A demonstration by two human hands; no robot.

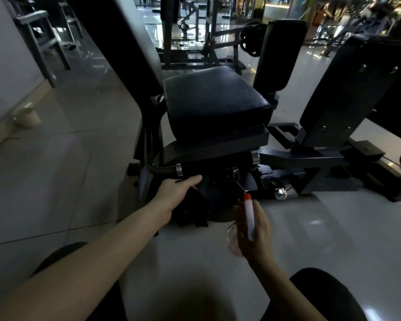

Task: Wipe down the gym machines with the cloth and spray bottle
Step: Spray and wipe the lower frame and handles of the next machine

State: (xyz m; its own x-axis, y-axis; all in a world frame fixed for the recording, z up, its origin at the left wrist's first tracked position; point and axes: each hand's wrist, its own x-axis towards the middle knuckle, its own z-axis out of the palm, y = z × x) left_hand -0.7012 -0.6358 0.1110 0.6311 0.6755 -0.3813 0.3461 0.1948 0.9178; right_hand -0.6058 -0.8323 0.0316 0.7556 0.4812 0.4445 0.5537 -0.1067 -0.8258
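A gym machine with a black padded seat [214, 100] stands in front of me on grey floor tiles. My left hand [176, 191] reaches under the seat and holds a dark cloth [195, 212] against the machine's lower frame [220, 177]. The cloth hangs down below the hand. My right hand [252, 230] grips a spray bottle [249, 216] with a white head and an orange nozzle tip, its clear body mostly hidden in my palm. The nozzle points at the frame under the seat.
Two upright black pads [280, 56] [347, 89] stand to the right of the seat. A chrome knob [280, 193] sticks out low on the frame. A white container [27, 117] sits by the left wall. More machines fill the back. My knees are at the bottom.
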